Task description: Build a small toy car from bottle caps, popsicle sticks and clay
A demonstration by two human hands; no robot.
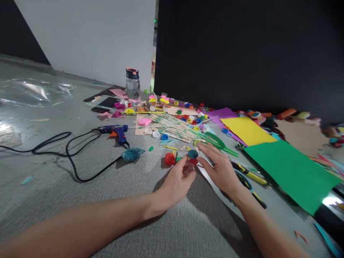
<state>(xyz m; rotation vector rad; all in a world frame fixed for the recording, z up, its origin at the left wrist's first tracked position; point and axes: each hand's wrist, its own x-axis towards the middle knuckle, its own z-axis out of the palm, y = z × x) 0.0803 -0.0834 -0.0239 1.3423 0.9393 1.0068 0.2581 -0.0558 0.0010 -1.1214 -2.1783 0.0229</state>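
Observation:
Low over the tabletop, my left hand (177, 181) is curled with its fingertips around a small piece made of bottle caps. A dark teal cap (192, 154) sits at its top, and a red cap (193, 162) shows below it; the rest is hidden by the fingers. My right hand (220, 171) has its fingers stretched out, the thumb side close beside the teal cap. Whether it touches the cap is not clear. Just left of the piece stands another red cap (169, 159), with small green and yellow bits near it.
A blue glue gun (118, 133) with a black cord lies to the left, near a teal wrapped lump (132, 154). Wooden sticks (172, 125), colored caps and a water bottle (133, 86) are behind. Scissors (244, 180), a cutter (254, 175) and green sheet (290, 172) lie right.

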